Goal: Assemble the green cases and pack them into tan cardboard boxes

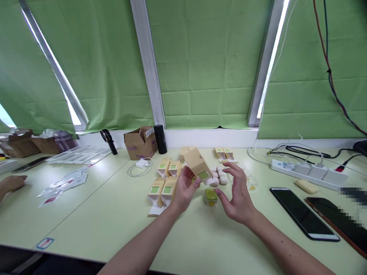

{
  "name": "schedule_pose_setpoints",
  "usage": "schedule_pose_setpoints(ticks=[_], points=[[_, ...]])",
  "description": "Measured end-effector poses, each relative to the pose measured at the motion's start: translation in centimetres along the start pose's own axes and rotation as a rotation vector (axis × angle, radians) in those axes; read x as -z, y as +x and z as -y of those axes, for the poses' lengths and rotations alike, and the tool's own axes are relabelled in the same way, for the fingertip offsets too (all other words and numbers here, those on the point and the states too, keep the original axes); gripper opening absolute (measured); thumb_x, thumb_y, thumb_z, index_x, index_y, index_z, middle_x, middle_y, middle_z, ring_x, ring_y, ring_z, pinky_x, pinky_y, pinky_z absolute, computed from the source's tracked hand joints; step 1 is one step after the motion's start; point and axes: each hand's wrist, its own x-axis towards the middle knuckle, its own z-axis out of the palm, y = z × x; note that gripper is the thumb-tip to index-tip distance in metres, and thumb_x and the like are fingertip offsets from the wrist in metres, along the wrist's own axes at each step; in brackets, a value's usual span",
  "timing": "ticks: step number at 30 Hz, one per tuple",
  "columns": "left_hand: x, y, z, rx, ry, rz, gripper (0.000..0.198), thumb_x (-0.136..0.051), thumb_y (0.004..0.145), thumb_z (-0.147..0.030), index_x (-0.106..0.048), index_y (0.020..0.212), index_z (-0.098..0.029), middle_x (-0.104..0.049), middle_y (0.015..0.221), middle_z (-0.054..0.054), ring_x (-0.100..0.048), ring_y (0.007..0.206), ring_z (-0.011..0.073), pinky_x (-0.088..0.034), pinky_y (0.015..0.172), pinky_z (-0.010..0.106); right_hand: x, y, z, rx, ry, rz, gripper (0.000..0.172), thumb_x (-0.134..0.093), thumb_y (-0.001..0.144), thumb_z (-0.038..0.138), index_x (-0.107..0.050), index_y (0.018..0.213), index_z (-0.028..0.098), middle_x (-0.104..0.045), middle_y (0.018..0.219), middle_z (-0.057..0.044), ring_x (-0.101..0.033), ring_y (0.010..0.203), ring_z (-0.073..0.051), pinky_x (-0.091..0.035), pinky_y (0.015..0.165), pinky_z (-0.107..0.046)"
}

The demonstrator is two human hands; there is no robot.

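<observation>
My left hand [182, 191] grips a small tan paper box [196, 164] with a green label, holding it tilted above the table. Something green shows in part beside its fingers. My right hand [237, 194] is empty, thumb and fingers apart, just right of a small clear container with a green lid [211, 196]. I cannot tell whether the thumb touches that lid. Several pale pink rounded pieces [223, 179] sit behind the hands. To their right lie clear plastic containers [251, 183] with bits of yellow. Left of my left hand stand several similar tan boxes [155, 191] with flaps open.
A cardboard carton [140, 143] and a black cylinder [159, 139] stand at the back. On the right are a power strip [306, 172], a phone [302, 212] and a beige oval object [306, 186]. Another person's hand [13, 183] rests far left near flat packets [64, 185].
</observation>
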Motion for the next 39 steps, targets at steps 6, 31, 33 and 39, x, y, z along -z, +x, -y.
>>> schedule_pose_setpoints(ticks=[6, 31, 33, 39], points=[[-0.5, 0.2, -0.8, 0.152, -0.064, -0.026, 0.073, -0.079, 0.091, -0.054, -0.043, 0.146, -0.023, -0.074, 0.127, 0.013, -0.071, 0.119, 0.0266, -0.055, 0.095, 0.035, -0.4, -0.3, -0.3, -0.067, 0.077, 0.046, 0.055, -0.064, 0.096, 0.030, -0.039, 0.145, 0.029, -0.047, 0.148, -0.017, -0.047, 0.140, -0.041, -0.044, 0.111, -0.067], [-1.7, -0.2, -1.4, 0.224, 0.095, -0.002, 0.062, -0.071, 0.092, -0.065, -0.042, 0.129, -0.023, -0.079, 0.099, 0.008, -0.073, 0.080, 0.0193, -0.049, 0.069, 0.028, -0.8, -0.5, -0.3, -0.337, 0.523, 0.208, 0.045, -0.060, 0.104, 0.047, -0.055, 0.148, 0.039, -0.034, 0.154, -0.010, -0.064, 0.127, -0.027, -0.056, 0.114, -0.050], [-1.7, -0.2, -1.5, 0.219, 0.097, 0.008, 0.062, -0.070, 0.093, -0.065, -0.042, 0.129, -0.023, -0.079, 0.101, 0.008, -0.073, 0.083, 0.0202, -0.050, 0.071, 0.029, -0.7, -0.4, -0.3, -0.328, 0.527, 0.203, 0.044, -0.060, 0.104, 0.048, -0.057, 0.148, 0.039, -0.035, 0.153, -0.010, -0.062, 0.130, -0.027, -0.057, 0.113, -0.049], [-1.8, -0.3, -1.7, 0.228, 0.121, 0.029, 0.060, -0.069, 0.093, -0.066, -0.044, 0.128, -0.024, -0.080, 0.098, 0.006, -0.073, 0.082, 0.0219, -0.051, 0.071, 0.032, -0.6, -0.2, 0.0, -0.332, 0.549, 0.205, 0.043, -0.059, 0.104, 0.050, -0.059, 0.146, 0.037, -0.038, 0.150, -0.011, -0.062, 0.131, -0.028, -0.058, 0.112, -0.049]])
